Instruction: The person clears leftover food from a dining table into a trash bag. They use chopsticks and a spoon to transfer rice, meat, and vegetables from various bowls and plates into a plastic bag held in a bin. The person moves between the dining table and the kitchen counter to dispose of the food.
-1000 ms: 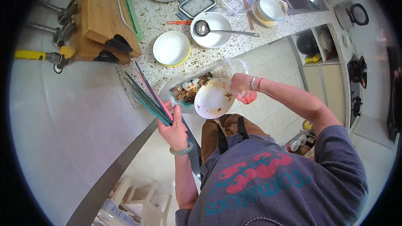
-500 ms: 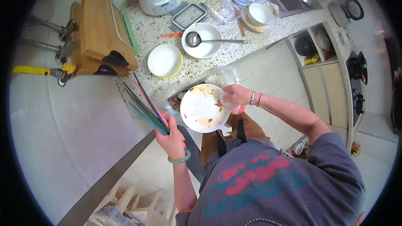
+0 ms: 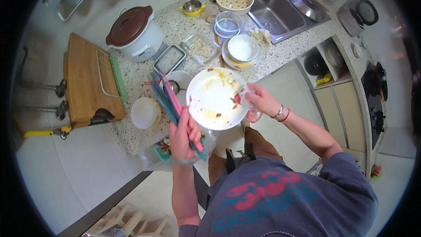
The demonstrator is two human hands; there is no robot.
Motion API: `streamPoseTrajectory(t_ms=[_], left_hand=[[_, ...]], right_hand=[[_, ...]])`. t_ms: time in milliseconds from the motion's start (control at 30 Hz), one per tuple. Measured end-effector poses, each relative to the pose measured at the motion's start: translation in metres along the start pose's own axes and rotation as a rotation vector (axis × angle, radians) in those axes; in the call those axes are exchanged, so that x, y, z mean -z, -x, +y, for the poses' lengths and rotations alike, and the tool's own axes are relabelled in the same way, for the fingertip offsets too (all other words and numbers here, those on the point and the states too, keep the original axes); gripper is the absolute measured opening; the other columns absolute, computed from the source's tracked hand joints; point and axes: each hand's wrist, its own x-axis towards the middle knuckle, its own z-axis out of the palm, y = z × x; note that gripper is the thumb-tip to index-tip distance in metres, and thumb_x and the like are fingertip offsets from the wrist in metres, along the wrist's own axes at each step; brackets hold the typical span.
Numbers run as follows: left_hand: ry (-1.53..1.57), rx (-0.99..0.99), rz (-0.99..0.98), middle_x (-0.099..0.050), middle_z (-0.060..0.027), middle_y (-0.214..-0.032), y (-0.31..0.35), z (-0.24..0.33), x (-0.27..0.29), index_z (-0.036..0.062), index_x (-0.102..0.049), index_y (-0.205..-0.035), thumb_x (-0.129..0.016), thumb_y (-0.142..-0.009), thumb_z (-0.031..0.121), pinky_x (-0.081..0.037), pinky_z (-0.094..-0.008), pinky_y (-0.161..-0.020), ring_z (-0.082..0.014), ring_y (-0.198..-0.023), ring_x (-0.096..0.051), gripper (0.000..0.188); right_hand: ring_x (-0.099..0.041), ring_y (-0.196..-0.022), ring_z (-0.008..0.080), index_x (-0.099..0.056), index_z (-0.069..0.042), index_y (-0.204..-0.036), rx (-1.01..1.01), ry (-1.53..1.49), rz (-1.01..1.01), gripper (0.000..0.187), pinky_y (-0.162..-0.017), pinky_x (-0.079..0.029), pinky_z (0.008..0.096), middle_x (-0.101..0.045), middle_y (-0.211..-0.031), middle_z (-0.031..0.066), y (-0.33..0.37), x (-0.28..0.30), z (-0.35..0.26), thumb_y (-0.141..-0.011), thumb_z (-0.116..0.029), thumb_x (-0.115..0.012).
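Observation:
My left hand [image 3: 183, 137] is closed around a bundle of pink, teal and dark chopsticks [image 3: 170, 95], which point up and away from me. Beside it, my right hand [image 3: 263, 101] grips the right rim of a white plate [image 3: 208, 98] smeared with yellow sauce and food scraps. Crumpled clear plastic [image 3: 253, 115] sits at the fingers of that hand. The plate is tilted toward me and held in the air at the counter's front edge. Partly hidden behind the chopsticks are a white bowl [image 3: 183, 79] and the ladle [image 3: 174, 87] in it.
Below my left hand hangs a plastic-lined bin [image 3: 151, 152] with scraps. On the counter stand a white-yellow bowl [image 3: 144, 113], an electric cooker [image 3: 139, 39], a glass container [image 3: 170, 59], and a stacked bowl and plate [image 3: 243, 48]. Cutting boards [image 3: 90, 79] lean left; the sink [image 3: 276, 13] is far right.
Both hands have moved forward from over the bin toward the counter, carrying the plate and the chopsticks. The chopsticks now cross in front of the ladle's bowl. My view has shifted too.

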Motion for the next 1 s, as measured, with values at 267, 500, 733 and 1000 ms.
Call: streamPoseTrajectory(t_ms=[267, 500, 733, 1000], left_hand=[[-0.361, 0.017, 0.048, -0.043, 0.0013, -0.062, -0.151, -0.067, -0.12, 0.0047, -0.05, -0.096, -0.054, -0.094, 0.022, -0.037, -0.0225, -0.035, -0.0056, -0.041, -0.041, 0.018], [-0.466, 0.151, 0.146, -0.043, 0.0021, -0.059, -0.141, -0.149, -0.136, 0.0095, -0.048, -0.091, -0.058, -0.092, 0.024, -0.033, -0.024, -0.033, -0.0063, -0.037, -0.038, 0.018], [-0.615, 0.118, 0.165, -0.044, 0.0016, -0.056, -0.175, -0.183, -0.099, 0.009, -0.047, -0.087, -0.057, -0.092, 0.023, -0.033, -0.024, -0.032, -0.0069, -0.037, -0.04, 0.018], [-0.861, -0.187, 0.298, -0.049, 0.0002, -0.059, -0.221, -0.19, -0.09, 0.0083, -0.053, -0.096, -0.058, -0.09, 0.023, -0.037, -0.026, -0.038, -0.0089, -0.042, -0.045, 0.016]], right_hand=[[-0.059, -0.05, 0.0138, -0.057, 0.004, -0.1, -0.045, 0.018, 0.271, 0.024, -0.046, -0.049, 0.0262, -0.062, -0.076, 0.0087, -0.04, 0.162, 0.002, -0.085, -0.012, -0.047], [-0.057, -0.044, 0.0135, -0.055, 0.004, -0.1, -0.15, -0.067, 0.216, 0.023, -0.041, -0.047, 0.0255, -0.062, -0.074, 0.0079, -0.056, 0.24, 0.005, -0.085, -0.012, -0.047], [-0.056, -0.054, 0.0108, -0.057, 0.003, -0.1, -0.18, -0.042, 0.14, 0.024, -0.05, -0.046, 0.0246, -0.062, -0.079, 0.0059, -0.081, 0.241, -0.004, -0.085, -0.012, -0.048], [-0.056, -0.045, 0.0123, -0.057, 0.004, -0.1, -0.108, -0.042, 0.119, 0.024, -0.044, -0.047, 0.0249, -0.063, -0.078, 0.0079, -0.096, 0.244, 0.015, -0.085, -0.011, -0.047]])
